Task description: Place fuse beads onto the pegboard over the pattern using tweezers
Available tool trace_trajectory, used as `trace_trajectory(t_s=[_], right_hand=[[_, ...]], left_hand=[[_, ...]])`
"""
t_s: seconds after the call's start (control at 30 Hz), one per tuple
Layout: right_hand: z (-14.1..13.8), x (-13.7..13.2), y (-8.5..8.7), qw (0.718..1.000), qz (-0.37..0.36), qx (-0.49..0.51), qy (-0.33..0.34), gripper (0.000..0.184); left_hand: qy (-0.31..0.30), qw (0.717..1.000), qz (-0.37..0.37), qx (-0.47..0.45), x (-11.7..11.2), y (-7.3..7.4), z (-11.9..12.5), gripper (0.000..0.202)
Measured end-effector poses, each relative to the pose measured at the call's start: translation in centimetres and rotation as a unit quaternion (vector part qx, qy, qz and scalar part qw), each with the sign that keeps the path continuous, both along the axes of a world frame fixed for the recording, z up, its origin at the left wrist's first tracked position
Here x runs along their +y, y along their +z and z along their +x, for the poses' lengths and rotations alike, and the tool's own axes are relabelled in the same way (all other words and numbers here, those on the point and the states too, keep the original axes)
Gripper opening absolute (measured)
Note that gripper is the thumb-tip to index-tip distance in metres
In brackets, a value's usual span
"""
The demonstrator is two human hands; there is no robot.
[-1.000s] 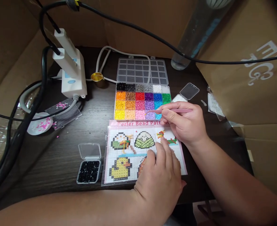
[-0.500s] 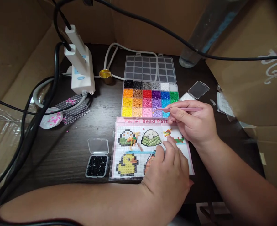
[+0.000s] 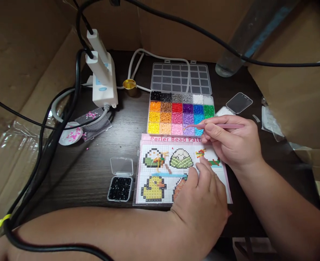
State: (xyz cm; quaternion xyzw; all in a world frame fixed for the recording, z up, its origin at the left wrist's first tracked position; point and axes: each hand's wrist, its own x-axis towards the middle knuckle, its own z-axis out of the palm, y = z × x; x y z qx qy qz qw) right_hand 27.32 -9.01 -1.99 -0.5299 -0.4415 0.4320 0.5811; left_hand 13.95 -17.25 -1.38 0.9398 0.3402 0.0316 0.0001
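Note:
My right hand point(image 3: 230, 139) pinches pink tweezers point(image 3: 222, 126) between thumb and fingers. The curved tip hangs over the pink and light purple compartments of a bead box point(image 3: 182, 112); a tiny yellowish speck shows at its end, too small to name. My left hand point(image 3: 203, 203) rests with spread, bent fingers on a sheet headed "Perler Bead Pattern" point(image 3: 184, 139), which lies under a clear pegboard point(image 3: 167, 199). Beads cover the yellow duck point(image 3: 153, 188) and rice-ball pictures. The left hand partly hides an orange picture point(image 3: 179, 186), and my right hand covers some compartments.
A small open box of black beads point(image 3: 120, 188) stands left of the sheet. Further left are a white dish point(image 3: 70, 134) with pink beads, a small pegboard point(image 3: 100, 125), a power strip point(image 3: 104, 85) and cables. Behind stands a gold cup point(image 3: 129, 87); cardboard walls surround the table.
The whole view has shifted, so everything appears a little further right. Both hands and the tweezers keep nearly the same place over the sheet and bead box.

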Motion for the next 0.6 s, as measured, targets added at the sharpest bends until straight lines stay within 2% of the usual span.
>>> trace_trajectory(t_s=[0.33, 0.5, 0.6], right_hand=[[-0.03, -0.01, -0.01, 1.000, -0.003, 0.011, 0.013, 0.006], [-0.05, -0.15, -0.05, 1.000, -0.008, -0.006, 0.015, 0.008], [0.02, -0.23, 0.07, 0.999, -0.009, -0.026, 0.038, 0.008]], left_hand=[[0.000, 1.000, -0.001, 0.001, -0.01, -0.15, -0.01, 0.073], [-0.003, 1.000, -0.001, 0.003, 0.01, -0.13, -0.03, 0.073], [-0.002, 1.000, -0.001, 0.006, 0.02, -0.06, -0.09, 0.072]])
